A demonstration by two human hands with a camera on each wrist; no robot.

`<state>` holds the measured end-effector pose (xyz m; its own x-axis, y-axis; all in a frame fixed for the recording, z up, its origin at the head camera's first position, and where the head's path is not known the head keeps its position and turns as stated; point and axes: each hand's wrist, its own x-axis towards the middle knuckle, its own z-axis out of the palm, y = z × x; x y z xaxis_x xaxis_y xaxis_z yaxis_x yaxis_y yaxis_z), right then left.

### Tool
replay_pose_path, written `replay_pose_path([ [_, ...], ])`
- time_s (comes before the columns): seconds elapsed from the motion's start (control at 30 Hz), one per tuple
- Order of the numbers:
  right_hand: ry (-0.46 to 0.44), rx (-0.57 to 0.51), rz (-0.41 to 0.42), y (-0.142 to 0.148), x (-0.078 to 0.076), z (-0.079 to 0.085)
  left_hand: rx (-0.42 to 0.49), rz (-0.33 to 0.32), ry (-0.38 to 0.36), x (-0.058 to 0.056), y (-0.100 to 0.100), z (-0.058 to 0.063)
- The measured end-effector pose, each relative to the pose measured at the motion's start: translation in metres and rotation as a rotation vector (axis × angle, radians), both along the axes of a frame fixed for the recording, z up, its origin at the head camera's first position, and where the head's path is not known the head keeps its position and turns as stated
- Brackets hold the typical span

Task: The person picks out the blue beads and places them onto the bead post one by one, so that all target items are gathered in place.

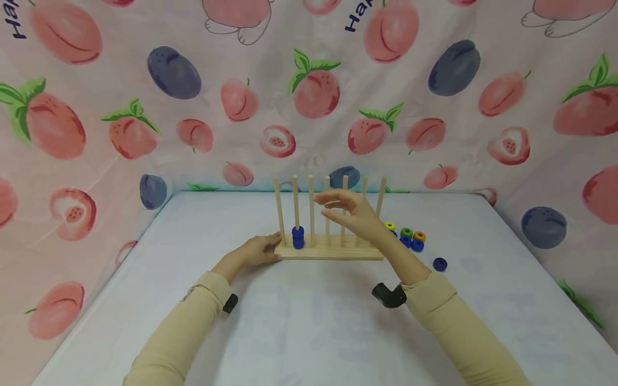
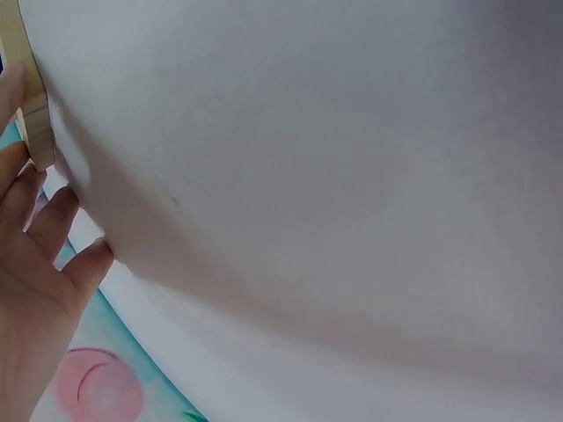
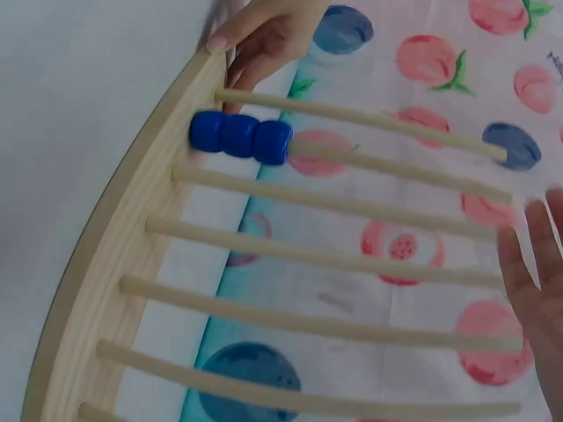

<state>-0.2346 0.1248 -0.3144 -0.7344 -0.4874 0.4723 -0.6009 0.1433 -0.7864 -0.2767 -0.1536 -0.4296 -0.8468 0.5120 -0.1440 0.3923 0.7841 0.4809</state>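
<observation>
A wooden peg rack with several upright rods stands on the table. Three blue beads are stacked on its second rod from the left; the other rods I can make out are bare. At the rack's left end, my left hand holds the base, thumb at the front and fingers around the end and behind. My right hand is raised in front of the middle rods, near their tops. Its fingers are slightly bent and apart from the thumb, with nothing seen between them. That hand and forearm hide parts of the right-hand rods.
To the right of the rack lie several loose beads: a yellow bead, a green bead, an orange bead and several blue ones. One blue bead lies apart, nearer me. A fruit-patterned cloth hangs behind the white table.
</observation>
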Motion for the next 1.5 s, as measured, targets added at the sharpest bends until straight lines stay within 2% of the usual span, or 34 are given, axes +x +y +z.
replay_pose_path([
  [0.13, -0.002, 0.044, 0.101, 0.016, -0.001, -0.007, -0.003, -0.018, 0.011, -0.002, 0.0, -0.002],
  [0.23, 0.012, 0.073, 0.126, 0.025, -0.001, -0.01, -0.005, -0.018, 0.014, -0.002, -0.001, -0.002],
  [0.63, 0.064, 0.121, 0.033, 0.053, 0.006, -0.02, 0.02, -0.017, 0.001, 0.005, -0.003, -0.004],
  [0.87, 0.025, 0.163, -0.04, 0.072, 0.009, -0.025, -0.004, -0.021, -0.02, 0.008, -0.004, -0.003],
  [1.03, 0.035, 0.184, -0.082, 0.083, 0.008, -0.029, -0.018, -0.041, -0.005, 0.006, -0.005, -0.002],
  [1.1, 0.038, 0.197, -0.088, 0.086, 0.008, -0.031, -0.025, -0.046, 0.006, 0.005, -0.004, -0.001],
  [1.33, 0.035, 0.254, -0.112, 0.102, 0.009, -0.041, -0.033, -0.051, -0.042, 0.005, -0.004, -0.002],
  [1.5, 0.036, 0.255, -0.081, 0.111, 0.009, -0.047, -0.045, -0.061, -0.026, 0.005, -0.003, -0.002],
])
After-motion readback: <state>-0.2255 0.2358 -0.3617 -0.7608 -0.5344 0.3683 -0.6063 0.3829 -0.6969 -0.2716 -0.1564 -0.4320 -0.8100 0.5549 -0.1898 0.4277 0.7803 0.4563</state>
